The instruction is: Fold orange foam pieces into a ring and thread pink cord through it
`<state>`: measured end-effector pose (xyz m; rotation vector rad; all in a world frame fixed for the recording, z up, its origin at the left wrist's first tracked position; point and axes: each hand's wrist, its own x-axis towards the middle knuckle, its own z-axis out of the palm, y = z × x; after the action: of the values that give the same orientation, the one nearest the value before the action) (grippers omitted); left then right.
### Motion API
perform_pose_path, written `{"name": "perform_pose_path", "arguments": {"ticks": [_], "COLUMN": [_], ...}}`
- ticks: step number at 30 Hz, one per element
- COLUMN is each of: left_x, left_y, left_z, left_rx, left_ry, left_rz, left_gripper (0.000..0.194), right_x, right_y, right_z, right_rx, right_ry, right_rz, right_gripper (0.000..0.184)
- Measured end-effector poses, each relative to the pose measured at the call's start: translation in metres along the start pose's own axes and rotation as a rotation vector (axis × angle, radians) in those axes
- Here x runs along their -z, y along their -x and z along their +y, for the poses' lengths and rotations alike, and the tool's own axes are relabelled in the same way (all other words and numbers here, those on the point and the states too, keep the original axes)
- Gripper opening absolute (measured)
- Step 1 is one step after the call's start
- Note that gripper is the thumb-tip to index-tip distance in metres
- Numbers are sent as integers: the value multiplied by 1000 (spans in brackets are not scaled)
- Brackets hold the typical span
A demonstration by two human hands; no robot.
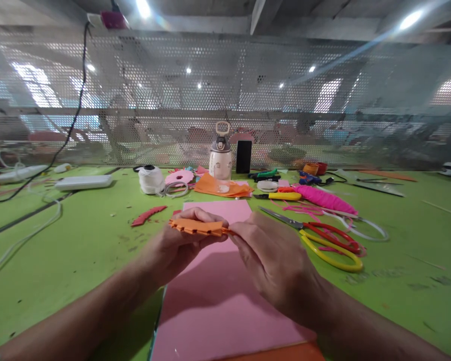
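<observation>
Above the pink sheet [225,291], my left hand [188,240] is closed around an orange notched-edge craft piece [197,227], thumb side up. My right hand [270,255] pinches the right end of that same piece, where it narrows to a thin tip; the fingertips partly hide it. Scissors [323,238] with one red and one yellow handle lie open just to the right of my right hand. A red notched strip [148,215] rests on the green table [97,250], left of the sheet.
Behind the sheet stand a white bottle [220,163] and a dark phone [244,156]. A yellow cutter [283,196], a pink yarn bundle [326,200] and a tape roll [267,186] lie right. White thread [151,179] and a white power bank-like box [83,182] are left.
</observation>
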<state>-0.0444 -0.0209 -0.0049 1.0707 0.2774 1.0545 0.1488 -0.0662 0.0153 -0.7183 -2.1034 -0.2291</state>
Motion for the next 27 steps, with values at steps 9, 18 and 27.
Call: {"name": "perform_pose_path", "arguments": {"ticks": [9, 18, 27], "left_x": [-15, -12, 4], "left_y": [4, 8, 10], "left_z": [8, 12, 7], "left_rx": [-121, -158, -167], "left_ry": [-115, -184, -264], "left_rz": [12, -31, 26], "left_gripper": [13, 22, 28], "right_x": [-2, 5, 8], "right_y": [5, 5, 3], "right_z": [-2, -4, -5], "right_rx": [98, 209, 163], "right_ry": [10, 83, -29], "right_rz": [73, 82, 90], "right_gripper": [23, 21, 23]}}
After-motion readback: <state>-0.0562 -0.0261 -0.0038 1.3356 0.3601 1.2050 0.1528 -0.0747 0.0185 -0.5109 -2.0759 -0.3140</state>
